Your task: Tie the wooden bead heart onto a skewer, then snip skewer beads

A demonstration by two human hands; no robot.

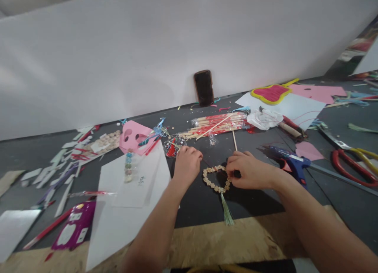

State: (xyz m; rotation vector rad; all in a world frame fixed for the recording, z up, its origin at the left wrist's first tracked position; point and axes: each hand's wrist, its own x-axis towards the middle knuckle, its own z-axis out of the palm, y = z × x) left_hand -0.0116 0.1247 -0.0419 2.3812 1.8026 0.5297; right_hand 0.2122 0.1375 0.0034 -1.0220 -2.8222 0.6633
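A heart-shaped loop of small pale beads [207,181] lies on the dark table, with a pale green tassel [226,210] hanging from its lower tip. My right hand [249,171] is closed in a pinch at the loop's right edge. From just above those fingers a thin wooden stick [234,140] points away; whether they also grip it I cannot tell. Left of the loop, my left hand [188,164] has its fingers pressed together. A fine thread seems to run near its fingertips, but what it holds is hidden. Small plastic bags with red bits [171,150] lie just beyond it.
Bundled wooden sticks [218,123] lie beyond my hands, below a phone [204,88] leaning on the white wall. At right are a blue glue gun [295,162], red-handled scissors [351,168] and pliers [291,127]. White paper [118,225] and a purple packet [75,225] lie left.
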